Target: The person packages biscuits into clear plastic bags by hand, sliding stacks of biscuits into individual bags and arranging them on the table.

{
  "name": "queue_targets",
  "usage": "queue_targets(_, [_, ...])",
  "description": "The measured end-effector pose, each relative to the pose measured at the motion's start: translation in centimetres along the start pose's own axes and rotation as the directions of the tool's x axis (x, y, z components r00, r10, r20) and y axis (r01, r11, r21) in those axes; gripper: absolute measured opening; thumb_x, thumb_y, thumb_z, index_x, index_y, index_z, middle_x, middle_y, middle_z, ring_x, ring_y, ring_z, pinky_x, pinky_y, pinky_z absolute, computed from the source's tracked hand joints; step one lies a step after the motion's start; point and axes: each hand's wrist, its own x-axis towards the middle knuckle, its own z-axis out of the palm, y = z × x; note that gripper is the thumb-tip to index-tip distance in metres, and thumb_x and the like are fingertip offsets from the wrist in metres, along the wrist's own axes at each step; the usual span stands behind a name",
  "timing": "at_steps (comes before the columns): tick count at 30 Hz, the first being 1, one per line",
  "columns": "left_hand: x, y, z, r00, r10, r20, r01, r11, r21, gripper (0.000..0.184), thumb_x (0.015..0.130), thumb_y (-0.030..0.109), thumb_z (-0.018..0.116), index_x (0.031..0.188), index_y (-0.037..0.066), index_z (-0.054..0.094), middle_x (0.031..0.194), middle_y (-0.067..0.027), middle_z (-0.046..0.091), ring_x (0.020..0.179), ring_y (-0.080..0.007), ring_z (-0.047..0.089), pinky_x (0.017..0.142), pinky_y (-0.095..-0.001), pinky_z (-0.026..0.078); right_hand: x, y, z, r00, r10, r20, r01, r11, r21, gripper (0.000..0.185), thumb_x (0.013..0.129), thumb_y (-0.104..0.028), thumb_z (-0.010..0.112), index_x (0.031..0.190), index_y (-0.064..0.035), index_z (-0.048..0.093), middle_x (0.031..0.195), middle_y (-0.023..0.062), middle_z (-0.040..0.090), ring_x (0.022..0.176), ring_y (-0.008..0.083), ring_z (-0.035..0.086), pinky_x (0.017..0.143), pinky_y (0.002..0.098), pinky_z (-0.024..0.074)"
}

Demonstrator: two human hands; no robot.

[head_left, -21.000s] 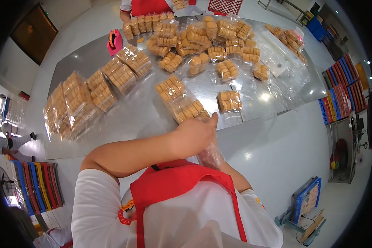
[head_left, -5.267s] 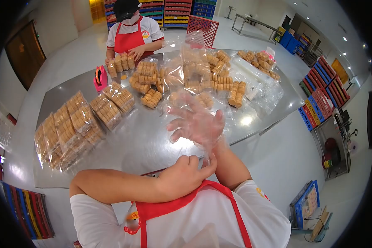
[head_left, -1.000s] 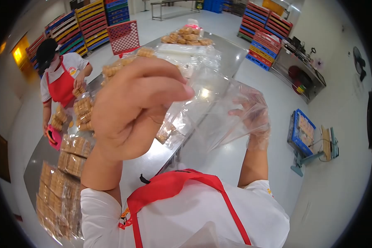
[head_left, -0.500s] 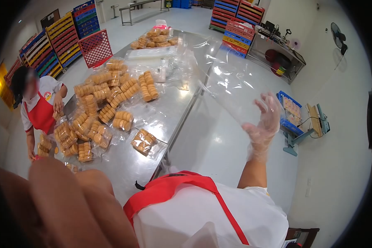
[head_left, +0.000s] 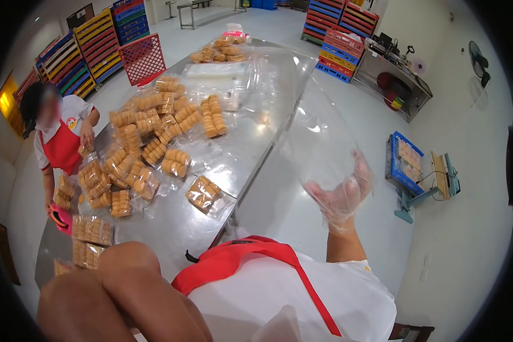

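My right hand [head_left: 342,191] is raised right of the table's edge, in a thin clear plastic glove, its thumb and fingers spread apart. A clear plastic bag [head_left: 319,125] stretches upward around and above its fingers. My left hand [head_left: 119,290] is large and very close to the camera at the lower left; its fingers cannot be made out well, and anything in it is hidden. A clear pack of round biscuits [head_left: 204,194] lies near the table edge between my hands. More biscuit packs [head_left: 154,122] are heaped further up the table.
The metal table [head_left: 179,225] also bears flat clear bags [head_left: 214,77], a pink tape dispenser [head_left: 61,219] and upright packs [head_left: 91,231]. A person in a red apron [head_left: 61,145] stands at its left. Stacked crates [head_left: 336,54] and a blue crate [head_left: 404,162] are beyond.
My left hand has gone from above the table to the lower left, close to the camera. My right hand stays raised at the right, the clear bag now stretching above it. The view has turned right.
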Motion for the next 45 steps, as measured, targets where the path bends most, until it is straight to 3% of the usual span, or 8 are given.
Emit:
queue_targets(11, [3.8, -0.6, -2.0, 0.943, -0.332, -0.031, 0.332, 0.943, -0.010, 0.042, 0.102, 0.035, 0.045, 0.119, -0.003, 0.049, 0.120, -0.0171, 0.050, 0.106, -0.0235, 0.054, 0.082, -0.0300, 0.048, 0.7, -2.1, 1.8, 0.952, 0.292, -0.093, -0.191, 0.803, 0.565, 0.102, 0.067, -0.044, 0.091, 0.148, -0.0248, 0.032, 0.145, 0.0123, 0.041, 0.134, 0.0293, 0.044, 0.104, 0.0498, 0.0483])
queue_targets(16, [6.2, -4.2, -1.3, 0.726, -0.684, -0.071, 0.678, 0.730, -0.092, 0.049, 0.102, 0.045, 0.039, 0.116, 0.000, 0.053, 0.104, -0.0142, 0.059, 0.085, -0.0207, 0.063, 0.067, -0.0260, 0.051, 1.5, -2.8, -0.5, 0.994, 0.082, 0.075, -0.098, 0.967, 0.235, 0.092, 0.074, -0.044, 0.086, 0.148, -0.0243, 0.035, 0.147, 0.0116, 0.041, 0.134, 0.0319, 0.043, 0.105, 0.0536, 0.0462])
queue_targets(21, [5.1, -6.7, -5.1, 0.630, -0.772, -0.090, 0.769, 0.636, -0.068, 0.027, 0.097, 0.033, 0.057, 0.097, 0.005, 0.058, 0.083, -0.0061, 0.062, 0.070, -0.0161, 0.062, 0.061, -0.0274, 0.051, 3.6, -2.2, -0.6, 0.905, -0.424, 0.039, 0.421, 0.904, 0.078, 0.054, 0.081, -0.034, 0.080, 0.127, -0.0182, 0.057, 0.139, 0.0130, 0.050, 0.126, 0.0336, 0.052, 0.098, 0.0518, 0.0482])
queue_targets(24, [2.9, -6.9, -5.2, 0.676, -0.726, -0.126, 0.729, 0.684, -0.033, 0.014, 0.093, 0.018, 0.063, 0.096, 0.006, 0.058, 0.082, -0.0047, 0.062, 0.072, -0.0135, 0.060, 0.066, -0.0260, 0.049, 2.6, -1.5, -1.8, 0.948, -0.187, 0.257, 0.097, 0.939, 0.329, 0.031, 0.080, -0.020, 0.079, 0.108, -0.0158, 0.065, 0.129, 0.0087, 0.060, 0.117, 0.0333, 0.057, 0.096, 0.0498, 0.0482])
queue_targets(26, [1.7, -6.9, -4.7, 0.711, -0.680, -0.177, 0.693, 0.721, 0.015, 0.013, 0.093, 0.017, 0.063, 0.096, 0.005, 0.058, 0.081, -0.0043, 0.062, 0.073, -0.0131, 0.060, 0.066, -0.0259, 0.049, 1.7, -1.2, -1.5, 0.890, 0.152, 0.429, -0.380, 0.766, 0.518, 0.025, 0.080, -0.018, 0.078, 0.103, -0.0149, 0.066, 0.115, 0.0119, 0.067, 0.102, 0.0340, 0.065, 0.090, 0.0472, 0.0509])
queue_targets(31, [-0.3, -6.8, -4.2, 0.726, -0.662, -0.185, 0.682, 0.728, 0.071, 0.014, 0.092, 0.011, 0.065, 0.099, 0.003, 0.056, 0.085, -0.0073, 0.063, 0.074, -0.0148, 0.060, 0.068, -0.0282, 0.050, -0.3, 0.2, -0.7, 0.676, 0.521, 0.521, -0.701, 0.236, 0.673, 0.030, 0.086, -0.015, 0.071, 0.110, 0.0017, 0.063, 0.102, 0.0193, 0.066, 0.086, 0.0324, 0.065, 0.082, 0.0442, 0.0520])
queue_targets(39, [-1.0, -6.2, -1.7, 0.739, -0.661, -0.128, 0.673, 0.730, 0.115, 0.009, 0.092, 0.005, 0.065, 0.097, 0.002, 0.058, 0.085, -0.0016, 0.060, 0.075, -0.0073, 0.057, 0.070, -0.0237, 0.051, -1.6, 2.6, 2.3, 0.364, 0.555, 0.749, -0.582, -0.493, 0.647, 0.071, 0.087, -0.046, 0.070, 0.131, 0.0060, 0.051, 0.113, 0.0206, 0.063, 0.103, 0.0326, 0.060, 0.085, 0.0474, 0.0510])
queue_targets(45, [-3.7, -5.8, -2.7, 0.727, -0.653, -0.211, 0.683, 0.719, 0.128, 0.008, 0.092, 0.004, 0.064, 0.096, 0.002, 0.058, 0.087, -0.0007, 0.059, 0.075, -0.0062, 0.055, 0.067, -0.0221, 0.047, 0.5, 4.2, 5.7, 0.588, 0.295, 0.753, -0.401, -0.703, 0.588, 0.068, 0.087, -0.051, 0.067, 0.129, 0.0009, 0.056, 0.113, 0.0184, 0.065, 0.104, 0.0330, 0.060, 0.086, 0.0488, 0.0484])
